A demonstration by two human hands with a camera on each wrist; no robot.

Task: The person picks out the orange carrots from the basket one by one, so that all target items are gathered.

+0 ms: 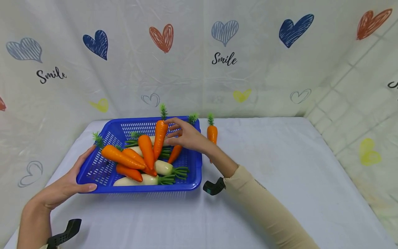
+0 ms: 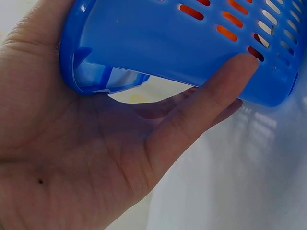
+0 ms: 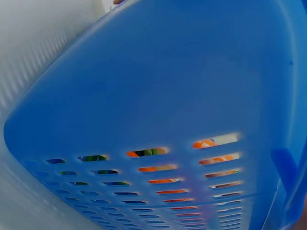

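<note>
Leaf-topped carrot just left of the right hand's fingertips

The left hand grips the near-left corner of the blue slotted plastic basket, thumb along the near side, fingers around the left. Inside, tapered orange carrots lie over white radishes with green stalks. Toward the far side is the glossy orange carrot with a feathery green top, its long axis running from leaves at the far rim to a tip pointing back toward the person. The right hand is much the nearer; its partly bent fingers meet the carrot's right side, but whether they pinch it I cannot tell. Farther right, a lone carrot lies outside the basket. The left wrist view adds the thumb pressed against the slotted outer wall; the right wrist view shows orange through slots, not the right fingertips.
</note>
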